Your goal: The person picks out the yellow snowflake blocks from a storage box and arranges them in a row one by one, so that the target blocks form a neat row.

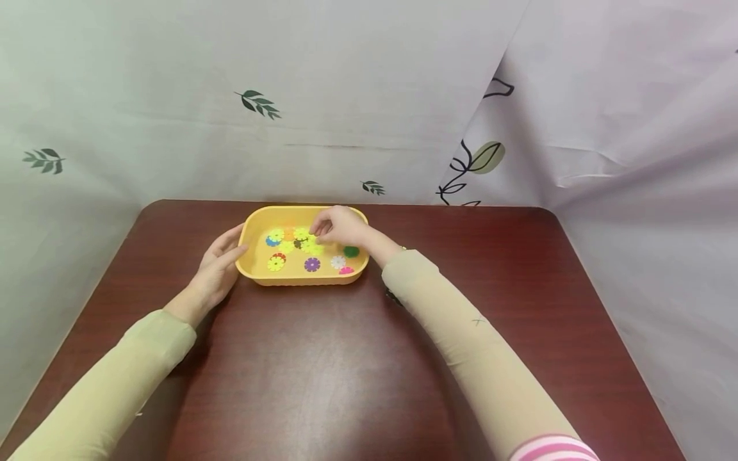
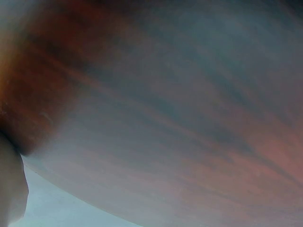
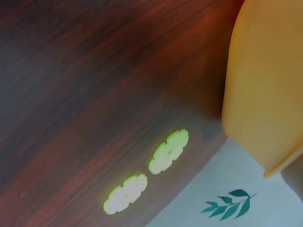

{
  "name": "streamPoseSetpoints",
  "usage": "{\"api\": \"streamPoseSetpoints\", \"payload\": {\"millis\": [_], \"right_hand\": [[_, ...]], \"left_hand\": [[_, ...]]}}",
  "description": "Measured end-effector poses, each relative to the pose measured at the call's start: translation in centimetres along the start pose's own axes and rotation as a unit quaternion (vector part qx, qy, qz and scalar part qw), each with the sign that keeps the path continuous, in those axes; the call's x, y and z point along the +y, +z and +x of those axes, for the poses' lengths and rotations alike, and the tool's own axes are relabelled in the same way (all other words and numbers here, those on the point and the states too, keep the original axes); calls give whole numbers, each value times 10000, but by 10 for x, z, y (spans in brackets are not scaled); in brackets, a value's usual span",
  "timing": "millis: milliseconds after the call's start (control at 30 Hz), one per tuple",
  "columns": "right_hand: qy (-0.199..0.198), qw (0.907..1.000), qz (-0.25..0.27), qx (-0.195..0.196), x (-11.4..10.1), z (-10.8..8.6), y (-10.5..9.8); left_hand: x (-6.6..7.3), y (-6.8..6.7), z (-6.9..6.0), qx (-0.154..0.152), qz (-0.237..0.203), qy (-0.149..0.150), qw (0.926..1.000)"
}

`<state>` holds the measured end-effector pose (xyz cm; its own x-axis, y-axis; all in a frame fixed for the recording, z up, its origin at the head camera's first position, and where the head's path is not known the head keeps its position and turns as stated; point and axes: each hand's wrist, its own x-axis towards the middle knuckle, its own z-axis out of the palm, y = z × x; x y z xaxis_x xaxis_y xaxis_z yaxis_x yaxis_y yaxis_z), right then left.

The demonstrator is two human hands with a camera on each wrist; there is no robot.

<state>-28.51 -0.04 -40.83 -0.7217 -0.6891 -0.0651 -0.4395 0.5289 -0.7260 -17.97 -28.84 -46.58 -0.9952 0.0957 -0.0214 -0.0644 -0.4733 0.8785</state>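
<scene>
A yellow tray (image 1: pixel 300 280) holds several flower-shaped discs, among them a purple disc (image 1: pixel 312 264), a white disc (image 1: pixel 337 262) and a green disc (image 1: pixel 351 251). At the tray's left end, my left hand (image 1: pixel 214 274) grips the rim, thumb on top and fingers along the outer wall. My right hand (image 1: pixel 343 228) reaches over the right side with bent fingers close to the yellow discs (image 1: pixel 311 246); whether they pinch one is unclear. The tray's outer wall (image 3: pixel 265 90) fills the right of the right wrist view.
Two yellow-green discs, one nearer (image 3: pixel 125 194) and one farther (image 3: pixel 169 151), lie on the dark red table (image 1: pixel 323 358) outside the tray. Small dark items show partly beside the right sleeve (image 1: pixel 444 307). A pale curtain with leaf prints (image 1: pixel 346 96) hangs behind the table.
</scene>
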Motion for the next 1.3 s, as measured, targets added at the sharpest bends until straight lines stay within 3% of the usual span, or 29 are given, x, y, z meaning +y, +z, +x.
{"api": "streamPoseSetpoints", "payload": {"millis": [333,733,1300], "right_hand": [[17,10000,32,-70,0,10,13],[-94,9965,-790,-270,0,14,23],[-180,9951,-938,-241,-3,14,23]], "left_hand": [[1,1,-1,28,51,-1,10000],[1,2,0,182,241,-54,9995],[2,3,-1,191,290,-116,9993]]}}
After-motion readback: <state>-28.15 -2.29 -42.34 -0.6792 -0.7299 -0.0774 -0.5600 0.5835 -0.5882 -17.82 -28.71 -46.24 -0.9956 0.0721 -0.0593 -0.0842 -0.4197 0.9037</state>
